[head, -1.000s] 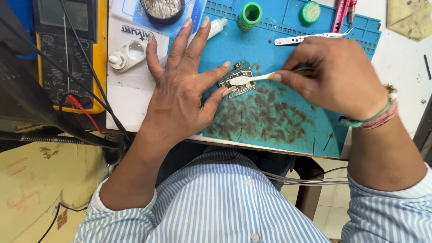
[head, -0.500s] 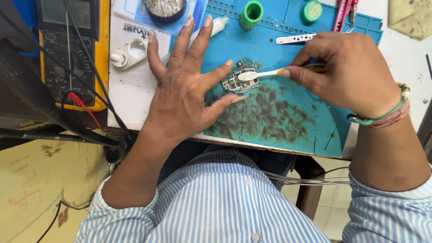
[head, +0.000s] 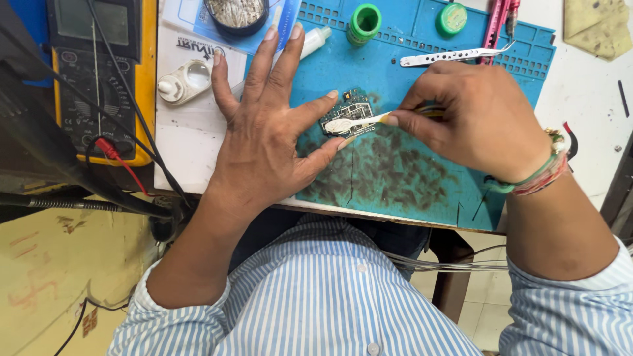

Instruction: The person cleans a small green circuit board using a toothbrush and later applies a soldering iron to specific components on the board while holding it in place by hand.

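Nearest the striped shirt, on the stained blue mat point(head: 409, 171) covering the desk, the left hand point(head: 264, 142) lies flat with fingers spread, its thumb and forefinger pinning a small circuit board point(head: 353, 113) between them. Just right of it, the right hand point(head: 481, 122) pinches a pale brush point(head: 353, 122), whose head rests on the board. Farther back lie metal tweezers point(head: 455, 56), two green pots point(head: 364, 21), and at far left a yellow multimeter point(head: 99, 72).

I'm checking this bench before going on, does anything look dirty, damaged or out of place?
The blue work mat is blotched with dark stains and cut marks below the small circuit board. Otherwise nothing stands out; the tweezers lie flat on the mat.
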